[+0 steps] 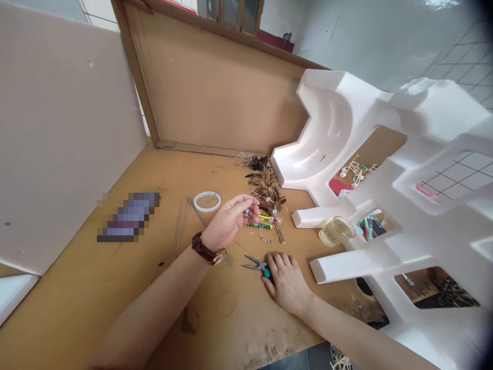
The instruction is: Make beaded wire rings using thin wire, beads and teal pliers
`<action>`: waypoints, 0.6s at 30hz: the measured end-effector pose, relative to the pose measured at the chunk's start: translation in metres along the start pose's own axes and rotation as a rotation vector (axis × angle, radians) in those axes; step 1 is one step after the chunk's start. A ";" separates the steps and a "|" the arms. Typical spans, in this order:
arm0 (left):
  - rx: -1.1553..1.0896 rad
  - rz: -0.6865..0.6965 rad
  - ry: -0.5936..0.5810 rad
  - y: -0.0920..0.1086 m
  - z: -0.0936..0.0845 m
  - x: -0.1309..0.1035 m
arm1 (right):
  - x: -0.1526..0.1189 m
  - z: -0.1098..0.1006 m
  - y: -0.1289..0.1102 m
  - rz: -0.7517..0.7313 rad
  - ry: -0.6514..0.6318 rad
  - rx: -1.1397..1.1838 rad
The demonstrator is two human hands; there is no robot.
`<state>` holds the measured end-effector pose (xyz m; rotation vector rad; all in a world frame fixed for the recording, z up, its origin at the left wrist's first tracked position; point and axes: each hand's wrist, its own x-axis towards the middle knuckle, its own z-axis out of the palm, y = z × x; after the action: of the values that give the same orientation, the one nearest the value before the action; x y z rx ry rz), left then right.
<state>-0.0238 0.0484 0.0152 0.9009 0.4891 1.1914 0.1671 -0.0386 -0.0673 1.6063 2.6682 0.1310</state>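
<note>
My left hand [235, 217], with a brown-strapped watch at its wrist, is raised above the table. Its thumb and fingers pinch a thin beaded wire [275, 211], and small pale beads show by the fingers. Flat on the tabletop, my right hand [289, 285] covers the green handles of needle-nose pliers [254, 263], whose jaws point left and stand slightly apart. Just beyond the left hand lie brown feathers [265, 186], a green-and-yellow-handled tool [261, 225] and a small beaded loop [265, 237]. A short metal rod [281, 234] lies close by.
A white ring-shaped roll [196, 202] and thin straight wires [177, 226] lie left of my hands. Farther left is a blurred-out dark object [129, 218]. White moulded foam [370, 262] stands at the right, beside a glass cup [336, 231]. A cardboard panel [219, 87] rises behind.
</note>
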 end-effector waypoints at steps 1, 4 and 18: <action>0.010 0.020 0.015 0.004 -0.001 -0.001 | 0.000 0.002 0.000 -0.002 0.010 -0.003; 0.031 0.069 0.047 0.016 -0.006 -0.002 | 0.001 0.002 0.002 0.002 0.025 0.000; 0.118 0.216 0.175 0.044 -0.028 -0.004 | 0.071 -0.022 -0.091 -0.080 -0.191 0.189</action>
<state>-0.0720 0.0589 0.0344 0.9730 0.6195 1.4580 0.0523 -0.0195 -0.0511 1.4691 2.6570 -0.2709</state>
